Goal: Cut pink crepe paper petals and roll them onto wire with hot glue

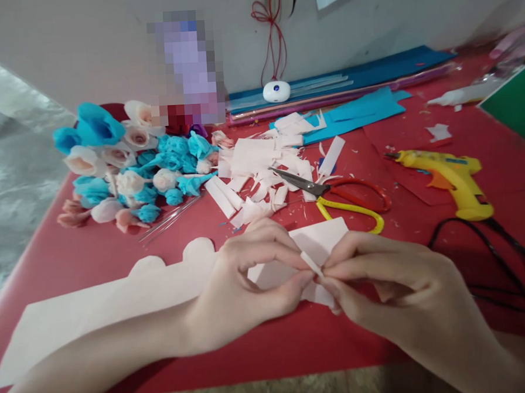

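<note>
Both hands meet in the lower middle of the head view, pinching one narrow folded strip of pale paper. My left hand has thumb and index finger closed on its near end. From the other side my right hand grips it with thumb and fingertips. Beneath the hands lies a pale paper sheet, partly hidden by them. A longer pale paper sheet with rounded lobes on its far edge lies under my left forearm. Just beyond the hands rest scissors with one red and one yellow handle loop.
Crepe-paper flowers in blue, white and pink crowd the back left. Pale paper scraps are heaped mid-table. A yellow glue gun with a black cord lies right. Blue paper and a white oval device are by the wall.
</note>
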Tool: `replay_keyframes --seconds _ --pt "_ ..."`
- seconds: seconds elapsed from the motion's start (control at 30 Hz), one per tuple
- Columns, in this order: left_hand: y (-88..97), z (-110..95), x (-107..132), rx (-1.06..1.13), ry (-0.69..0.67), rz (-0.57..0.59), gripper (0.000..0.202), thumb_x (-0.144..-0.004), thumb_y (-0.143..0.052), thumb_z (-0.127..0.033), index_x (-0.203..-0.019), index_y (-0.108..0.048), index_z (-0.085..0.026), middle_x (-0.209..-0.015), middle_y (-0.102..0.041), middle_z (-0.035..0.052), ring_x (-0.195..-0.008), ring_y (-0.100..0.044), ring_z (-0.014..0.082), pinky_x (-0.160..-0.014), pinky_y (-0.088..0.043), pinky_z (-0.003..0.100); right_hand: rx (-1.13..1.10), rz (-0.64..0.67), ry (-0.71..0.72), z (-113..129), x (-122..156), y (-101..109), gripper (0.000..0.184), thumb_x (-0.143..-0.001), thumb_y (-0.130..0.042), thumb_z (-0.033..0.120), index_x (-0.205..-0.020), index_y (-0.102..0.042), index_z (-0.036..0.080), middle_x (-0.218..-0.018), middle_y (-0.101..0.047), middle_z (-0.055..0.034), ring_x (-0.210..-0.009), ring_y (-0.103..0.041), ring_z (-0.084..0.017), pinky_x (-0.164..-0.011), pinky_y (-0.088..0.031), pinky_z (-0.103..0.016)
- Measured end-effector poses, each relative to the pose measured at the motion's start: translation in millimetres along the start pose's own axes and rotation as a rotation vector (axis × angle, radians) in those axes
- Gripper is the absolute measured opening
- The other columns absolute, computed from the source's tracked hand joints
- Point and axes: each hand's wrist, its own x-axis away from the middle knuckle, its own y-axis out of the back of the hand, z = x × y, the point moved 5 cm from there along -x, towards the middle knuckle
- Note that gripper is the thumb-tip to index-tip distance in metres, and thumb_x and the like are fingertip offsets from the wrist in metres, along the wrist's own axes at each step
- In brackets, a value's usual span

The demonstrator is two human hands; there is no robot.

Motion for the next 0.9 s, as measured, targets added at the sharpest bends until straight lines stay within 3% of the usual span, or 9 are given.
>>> replay_keyframes --seconds 0.27,0.6,0.9 --pt "0.6 1.1 1.2 0.005 0.007 -0.009 0.01 -0.072 -0.063 -0.009 -0.076 -0.068 -0.017 -0.074 -0.065 0.0021 -0.069 -0.057 0.0124 -0.077 -0.043 0.032 0.049 -0.007 0.038 0.5 2.2 3.0 0.013 -0.068 -0.063 0.005 -0.062 -0.064 0.016 -0.063 -0.058 0.0041 -0.057 -0.053 -0.003 -0.054 -0.043 -0.01" --pt "-0.6 4.5 1.6 0.011 0.047 -0.016 0.011 -0.072 -0.062 -0.009 -0.076 -0.066 -0.018 -0.072 -0.063 0.0019 -0.069 -0.056 0.0132 -0.075 -0.044 0.033 0.077 -0.032 0.074 0.6 2.6 2.3 0.014 -0.068 -0.062 0.001 -0.064 -0.065 0.014 -0.063 -0.058 0.0025 -0.057 -0.052 -0.003 -0.044 -0.038 -0.006" --pt "-0.7 4.8 3.8 0.019 0.052 -0.011 0.011 -0.069 -0.062 -0.005 -0.072 -0.064 -0.015 -0.07 -0.062 0.0024 -0.066 -0.054 0.0127 -0.066 -0.044 0.03 0.001 0.018 0.002 -2.1 4.4 -1.2 0.014 -0.069 -0.06 0.003 -0.06 -0.065 0.013 -0.062 -0.058 0.0016 -0.057 -0.053 -0.003 -0.049 -0.04 -0.01"
